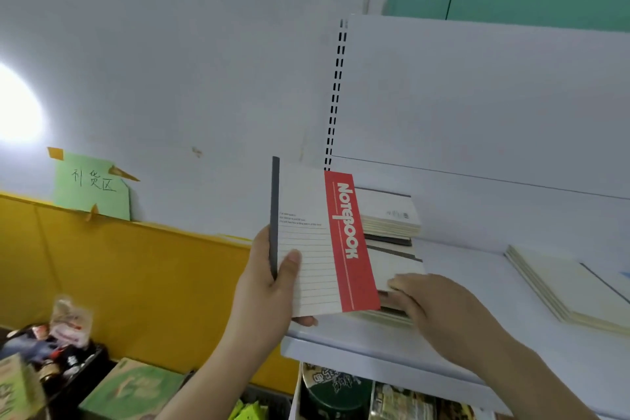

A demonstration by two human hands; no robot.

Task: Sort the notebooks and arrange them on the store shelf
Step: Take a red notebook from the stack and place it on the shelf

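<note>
While the right hand (439, 310) rests flat-fingered on the stack (392, 218), the left hand (269, 286) grips a cream, red-banded notebook (317, 249).

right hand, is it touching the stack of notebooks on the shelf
Touching: the head view shows the right hand with fingertips pressed against the near edge of the notebook stack.

notebook (317, 249): cream, red band, upright, held | stack (392, 225): shelf (460, 334), behind | second stack (572, 293): right
</note>
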